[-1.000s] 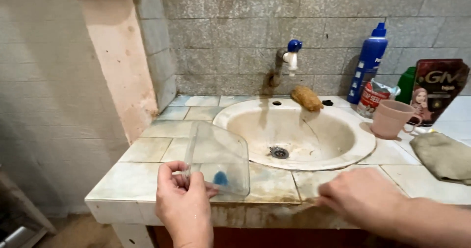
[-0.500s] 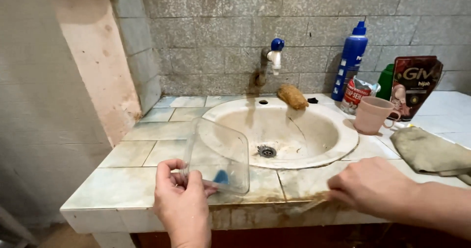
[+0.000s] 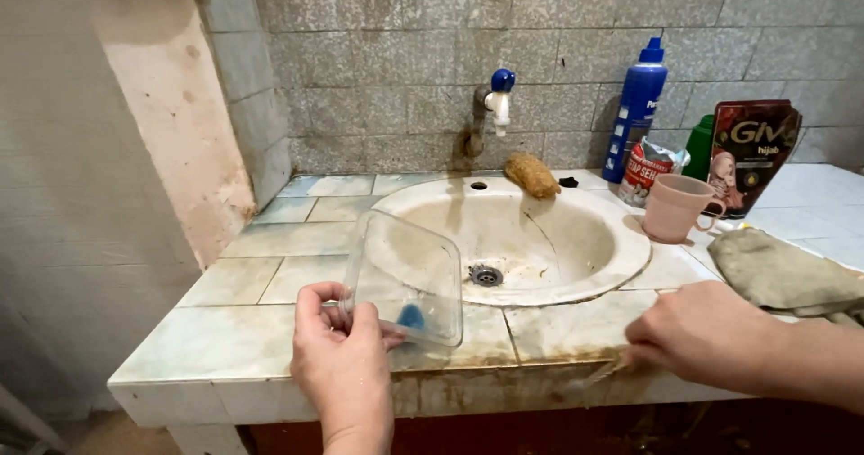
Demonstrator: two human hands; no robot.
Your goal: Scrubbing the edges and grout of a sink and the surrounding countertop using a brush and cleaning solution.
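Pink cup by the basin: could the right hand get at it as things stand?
Probably yes. The right hand rests at the counter's front edge, apparently empty, and the pink cup stands beyond it with only bare tile and the grey cloth to one side.

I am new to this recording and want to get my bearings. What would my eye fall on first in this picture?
First, the clear plastic container, tilted up over the counter's front edge in the left hand, with a small blue spot at its lower edge. Behind it sits the stained white sink under a blue-capped tap. The right hand rests at the grimy front edge of the tiled counter.
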